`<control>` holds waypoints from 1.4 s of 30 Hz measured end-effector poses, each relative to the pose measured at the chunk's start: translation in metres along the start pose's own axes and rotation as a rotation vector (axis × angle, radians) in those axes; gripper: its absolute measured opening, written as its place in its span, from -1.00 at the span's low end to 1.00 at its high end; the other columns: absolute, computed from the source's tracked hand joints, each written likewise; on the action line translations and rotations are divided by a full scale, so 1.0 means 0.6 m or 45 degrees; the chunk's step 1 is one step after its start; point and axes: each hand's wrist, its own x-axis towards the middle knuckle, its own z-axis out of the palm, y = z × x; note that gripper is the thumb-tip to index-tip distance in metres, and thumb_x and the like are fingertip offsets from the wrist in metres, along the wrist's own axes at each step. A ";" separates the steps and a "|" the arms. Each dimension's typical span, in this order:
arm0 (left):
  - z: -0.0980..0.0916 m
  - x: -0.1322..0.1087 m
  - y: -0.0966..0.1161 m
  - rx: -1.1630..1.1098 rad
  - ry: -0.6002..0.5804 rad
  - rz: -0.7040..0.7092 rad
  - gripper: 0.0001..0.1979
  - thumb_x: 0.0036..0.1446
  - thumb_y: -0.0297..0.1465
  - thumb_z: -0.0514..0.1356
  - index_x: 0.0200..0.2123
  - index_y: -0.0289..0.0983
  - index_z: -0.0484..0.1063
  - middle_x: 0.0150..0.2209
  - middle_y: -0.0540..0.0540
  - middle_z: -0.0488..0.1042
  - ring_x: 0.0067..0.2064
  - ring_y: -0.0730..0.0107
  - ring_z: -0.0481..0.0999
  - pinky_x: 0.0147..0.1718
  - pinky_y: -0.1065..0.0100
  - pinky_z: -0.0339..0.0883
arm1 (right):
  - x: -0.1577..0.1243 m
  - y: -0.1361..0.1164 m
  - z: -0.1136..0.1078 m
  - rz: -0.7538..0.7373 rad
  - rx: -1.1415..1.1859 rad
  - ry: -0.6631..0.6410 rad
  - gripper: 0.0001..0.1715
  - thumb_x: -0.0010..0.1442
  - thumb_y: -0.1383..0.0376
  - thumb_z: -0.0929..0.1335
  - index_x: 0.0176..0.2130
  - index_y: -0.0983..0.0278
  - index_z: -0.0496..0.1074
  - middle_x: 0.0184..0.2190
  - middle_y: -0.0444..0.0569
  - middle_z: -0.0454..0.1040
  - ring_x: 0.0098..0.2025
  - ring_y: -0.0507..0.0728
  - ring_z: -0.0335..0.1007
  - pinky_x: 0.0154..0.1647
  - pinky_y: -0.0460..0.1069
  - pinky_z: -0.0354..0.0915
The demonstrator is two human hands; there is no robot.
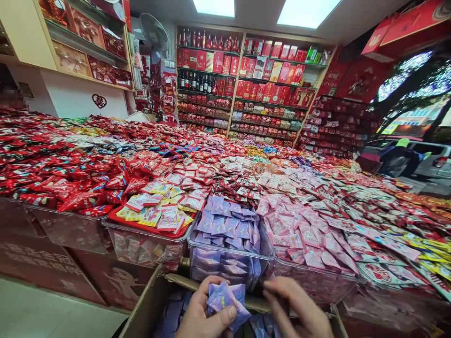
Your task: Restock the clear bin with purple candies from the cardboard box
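Note:
My left hand (207,315) grips a few purple candy packets (229,300) between thumb and fingers, above an open cardboard box (144,305). More purple packets (172,312) lie inside that box. To the right, my right hand (298,305) hovers over the box with its fingers bent and partly blurred; whether anything is in them I cannot tell. Just beyond both hands stands a clear plastic bin (230,256), heaped with the same purple packets (227,220) in rough rows.
Left of the purple bin is a bin with a red rim (114,216) holding yellow and pink packets. Pink packets (306,230) fill the bin on the right. Red packets (84,197) pile up at far left. Shelves (239,84) with bottles and red boxes line the back wall.

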 end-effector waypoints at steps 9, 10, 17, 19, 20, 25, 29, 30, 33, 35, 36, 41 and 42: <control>-0.007 -0.004 0.002 0.111 -0.066 0.006 -0.57 -0.27 -0.19 0.30 -0.34 -0.24 0.24 -0.59 0.10 0.31 -0.67 0.61 0.16 -0.67 0.52 0.13 | 0.215 0.003 -0.016 -0.125 -1.189 -0.779 -0.85 0.01 0.30 0.29 -0.49 0.26 0.45 -0.49 -0.01 0.50 -0.31 0.20 0.31 -0.38 -0.02 0.14; -0.009 -0.004 0.001 0.123 -0.063 0.016 -0.59 -0.26 -0.21 0.29 -0.34 -0.24 0.24 -0.60 0.10 0.30 -0.66 0.62 0.15 -0.66 0.53 0.10 | 0.222 0.006 -0.008 -0.131 -1.239 -0.863 -0.87 -0.02 0.30 0.31 -0.52 0.26 0.44 -0.52 -0.01 0.50 -0.33 0.20 0.32 -0.41 -0.03 0.12; -0.014 -0.003 -0.001 0.214 0.012 0.152 -0.68 -0.24 -0.35 0.28 -0.36 -0.26 0.29 -0.55 0.10 0.28 -0.53 0.53 0.20 -0.50 0.51 0.07 | 0.229 0.039 0.024 -0.400 -1.302 -1.047 -0.74 -0.19 0.17 0.41 -0.46 0.30 0.44 -0.46 0.01 0.52 -0.34 0.19 0.32 -0.33 -0.02 0.07; -0.013 -0.005 0.000 0.228 0.010 0.152 -0.69 -0.24 -0.36 0.28 -0.36 -0.26 0.30 -0.55 0.10 0.29 -0.53 0.52 0.20 -0.50 0.51 0.06 | 0.230 0.049 0.029 -0.452 -1.295 -1.056 -0.74 -0.19 0.18 0.41 -0.45 0.30 0.43 -0.45 0.00 0.51 -0.35 0.17 0.32 -0.31 -0.03 0.07; -0.012 -0.006 0.001 0.242 0.013 0.152 -0.70 -0.24 -0.36 0.28 -0.36 -0.25 0.30 -0.55 0.10 0.29 -0.53 0.52 0.20 -0.51 0.51 0.06 | 0.231 0.053 0.031 -0.465 -1.296 -1.058 -0.75 -0.18 0.19 0.41 -0.45 0.30 0.43 -0.44 -0.01 0.51 -0.35 0.16 0.32 -0.31 -0.03 0.06; -0.006 -0.013 0.011 0.228 0.037 0.141 -0.71 -0.24 -0.37 0.27 -0.37 -0.24 0.31 -0.55 0.10 0.30 -0.52 0.50 0.21 -0.52 0.51 0.06 | 0.232 0.060 0.032 -0.464 -1.283 -1.075 -0.68 -0.21 0.16 0.42 -0.43 0.30 0.41 -0.41 -0.01 0.50 -0.34 0.17 0.32 -0.33 -0.03 0.06; -0.006 -0.012 0.012 0.180 0.016 0.126 -0.72 -0.20 -0.37 0.27 -0.36 -0.25 0.28 -0.56 0.10 0.30 -0.52 0.52 0.22 -0.49 0.51 0.08 | 0.230 0.058 0.027 -0.476 -1.249 -1.079 -0.59 -0.22 0.15 0.43 -0.34 0.31 0.41 -0.38 0.01 0.48 -0.29 0.19 0.32 -0.29 -0.02 0.07; -0.008 -0.011 0.011 0.179 0.001 0.129 -0.72 -0.18 -0.36 0.26 -0.36 -0.26 0.28 -0.56 0.11 0.30 -0.51 0.53 0.22 -0.49 0.51 0.09 | 0.230 0.057 0.025 -0.467 -1.241 -1.080 -0.58 -0.22 0.15 0.43 -0.33 0.31 0.41 -0.37 0.01 0.48 -0.29 0.19 0.32 -0.28 -0.02 0.07; -0.013 -0.005 0.008 0.165 -0.038 0.111 -0.71 -0.11 -0.34 0.24 -0.31 -0.26 0.24 -0.56 0.12 0.26 -0.54 0.56 0.20 -0.54 0.53 0.12 | 0.233 0.051 0.017 -0.423 -1.213 -1.088 -0.52 -0.22 0.15 0.43 -0.27 0.33 0.40 -0.34 0.04 0.48 -0.27 0.21 0.32 -0.26 -0.01 0.11; -0.015 -0.001 0.008 0.127 -0.036 0.087 -0.68 -0.10 -0.31 0.24 -0.29 -0.25 0.21 -0.55 0.12 0.25 -0.56 0.57 0.21 -0.59 0.53 0.17 | 0.234 0.042 0.006 -0.387 -1.176 -1.083 -0.47 -0.20 0.16 0.43 -0.21 0.36 0.39 -0.30 0.07 0.47 -0.22 0.23 0.31 -0.22 0.01 0.12; -0.015 0.000 0.009 0.101 -0.028 0.075 -0.66 -0.11 -0.29 0.24 -0.28 -0.25 0.20 -0.54 0.12 0.26 -0.57 0.57 0.22 -0.61 0.52 0.20 | 0.233 0.036 -0.001 -0.380 -1.144 -1.055 -0.47 -0.17 0.18 0.42 -0.18 0.37 0.38 -0.28 0.09 0.46 -0.18 0.23 0.30 -0.19 0.02 0.13; -0.012 0.000 0.021 -0.071 0.006 0.009 -0.70 -0.05 -0.22 0.19 -0.32 -0.28 0.22 -0.50 0.06 0.34 -0.52 0.51 0.31 -0.59 0.46 0.30 | 0.176 -0.014 -0.040 -0.356 -0.791 -0.714 -0.70 0.09 0.25 0.25 -0.17 0.33 0.38 -0.26 0.06 0.44 -0.18 0.16 0.29 -0.16 0.01 0.16; -0.012 0.000 0.022 -0.113 0.009 -0.002 -0.70 -0.05 -0.21 0.19 -0.32 -0.28 0.23 -0.50 0.05 0.35 -0.51 0.50 0.32 -0.58 0.46 0.31 | 0.153 -0.024 -0.042 -0.294 -0.686 -0.699 -0.72 0.11 0.24 0.23 -0.20 0.30 0.38 -0.30 0.03 0.45 -0.23 0.13 0.31 -0.21 -0.01 0.18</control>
